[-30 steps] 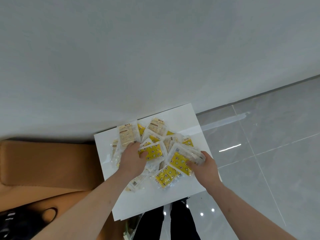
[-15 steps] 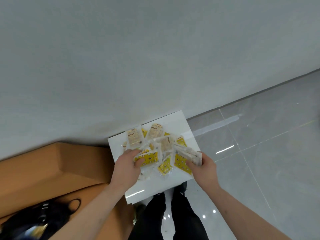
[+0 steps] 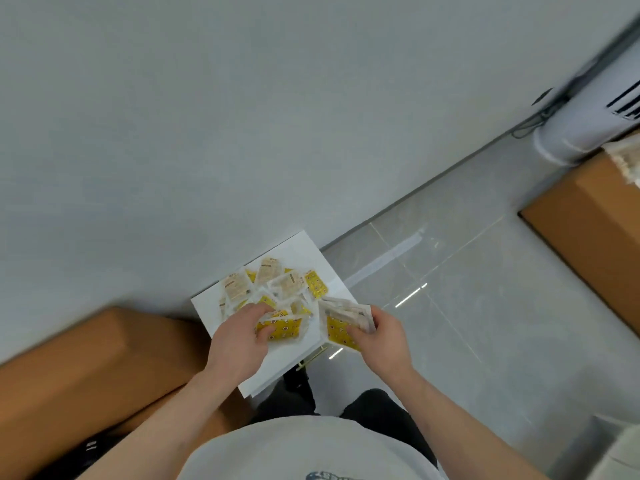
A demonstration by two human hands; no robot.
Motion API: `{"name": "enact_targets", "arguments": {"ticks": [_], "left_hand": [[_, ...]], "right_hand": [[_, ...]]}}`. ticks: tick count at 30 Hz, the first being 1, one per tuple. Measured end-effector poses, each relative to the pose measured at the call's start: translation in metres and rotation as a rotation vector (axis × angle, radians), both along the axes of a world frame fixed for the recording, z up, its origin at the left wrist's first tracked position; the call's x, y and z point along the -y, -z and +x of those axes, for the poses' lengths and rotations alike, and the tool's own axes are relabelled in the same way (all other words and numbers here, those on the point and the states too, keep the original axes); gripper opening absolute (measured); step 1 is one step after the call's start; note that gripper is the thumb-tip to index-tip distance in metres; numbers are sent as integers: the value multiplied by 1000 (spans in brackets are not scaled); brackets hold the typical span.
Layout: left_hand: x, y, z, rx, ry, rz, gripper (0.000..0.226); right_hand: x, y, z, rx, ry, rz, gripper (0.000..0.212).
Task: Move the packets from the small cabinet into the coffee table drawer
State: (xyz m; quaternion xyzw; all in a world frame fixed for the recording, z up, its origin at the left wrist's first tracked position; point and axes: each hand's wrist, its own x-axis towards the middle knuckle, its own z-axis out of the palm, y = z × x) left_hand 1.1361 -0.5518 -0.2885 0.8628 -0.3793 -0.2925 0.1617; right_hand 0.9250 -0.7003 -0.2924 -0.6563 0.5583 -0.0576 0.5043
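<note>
Several yellow and clear packets [image 3: 277, 284] lie in a heap on the white top of the small cabinet [image 3: 207, 308] against the wall. My left hand [image 3: 240, 336] grips a yellow packet [image 3: 285, 329] at the near edge of the heap. My right hand [image 3: 379, 336] holds a bundle of packets [image 3: 341, 318] lifted off the cabinet's right edge, over the floor. The coffee table drawer is not in view.
A tan sofa arm [image 3: 86, 368] stands left of the cabinet. A brown box [image 3: 595, 230] and a white cylindrical appliance [image 3: 585, 123] sit at the right. Grey floor tiles [image 3: 467, 306] spread to the right. My legs [image 3: 346, 407] stand close to the cabinet front.
The view has pulled back and swung right. My right hand has lifted its bundle of packets off the cabinet to the right. My left hand has closed on a yellow packet.
</note>
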Motion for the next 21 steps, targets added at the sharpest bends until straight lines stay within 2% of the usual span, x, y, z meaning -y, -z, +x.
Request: {"name": "enact_targets", "arguments": {"ticks": [6,12,21], "left_hand": [[16,-24,-37,49,115,-49,24],[35,-49,-109,115,163,-128,24],[31,-84,-226,137,180,-240,24]], "right_hand": [[-6,-25,-59,47,70,-31,19],[-12,-45,-145,69,138,-71,14],[-38,-72,-281,107,222,-120,20]]}}
